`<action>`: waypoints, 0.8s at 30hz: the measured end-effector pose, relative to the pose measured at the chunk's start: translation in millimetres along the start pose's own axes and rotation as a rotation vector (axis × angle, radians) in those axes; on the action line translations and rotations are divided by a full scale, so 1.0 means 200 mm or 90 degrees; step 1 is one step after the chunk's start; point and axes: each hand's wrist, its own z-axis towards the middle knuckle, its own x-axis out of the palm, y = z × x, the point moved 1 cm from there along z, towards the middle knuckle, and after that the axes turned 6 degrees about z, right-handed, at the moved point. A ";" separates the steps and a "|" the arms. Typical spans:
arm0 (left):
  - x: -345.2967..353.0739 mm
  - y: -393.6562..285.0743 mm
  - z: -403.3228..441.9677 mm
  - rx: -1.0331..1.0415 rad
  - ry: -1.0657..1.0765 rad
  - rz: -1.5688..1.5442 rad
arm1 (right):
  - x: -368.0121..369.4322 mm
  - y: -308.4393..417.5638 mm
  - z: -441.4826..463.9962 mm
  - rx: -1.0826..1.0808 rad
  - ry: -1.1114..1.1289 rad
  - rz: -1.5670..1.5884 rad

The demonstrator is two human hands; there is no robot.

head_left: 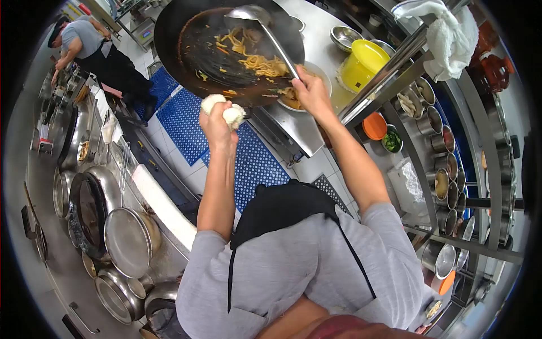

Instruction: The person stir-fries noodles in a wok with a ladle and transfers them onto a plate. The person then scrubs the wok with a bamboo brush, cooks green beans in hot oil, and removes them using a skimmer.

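Observation:
My left hand point(218, 127) is closed round a folded white cloth point(233, 116) at the near edge of a large dark wok point(186, 51); whether a wok handle lies inside the cloth is hidden. My right hand point(311, 93) grips the handle end of a steel ladle point(248, 13), whose bowl rests over the far side of the wok. Sauced noodles point(265, 65) lie along the wok's right side with bits of vegetable. Partly under the wok's right edge, a pale bowl point(326, 79) holds some noodles.
A yellow container point(367, 62) and a steel bowl point(344, 37) stand on the steel counter point(316, 17). To the right are shelves with several metal ingredient pots point(446, 164) and a hanging white towel point(449, 42). Pans point(131, 243) line the left; another person point(93, 45) stands far left.

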 end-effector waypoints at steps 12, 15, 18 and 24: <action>0.03 -0.07 -0.04 -0.061 0.037 -0.018 | -0.38 -0.10 -0.45 -0.002 0.069 -0.150; 0.06 -0.05 -0.05 -0.066 0.019 -0.035 | -0.22 0.01 -0.15 -0.018 0.019 -0.143; 0.08 -0.05 -0.07 -0.028 0.009 -0.013 | -0.12 0.06 0.01 -0.020 -0.003 -0.137; 0.07 -0.05 -0.05 -0.028 0.019 -0.015 | -0.48 -0.04 -0.53 0.084 0.120 -0.204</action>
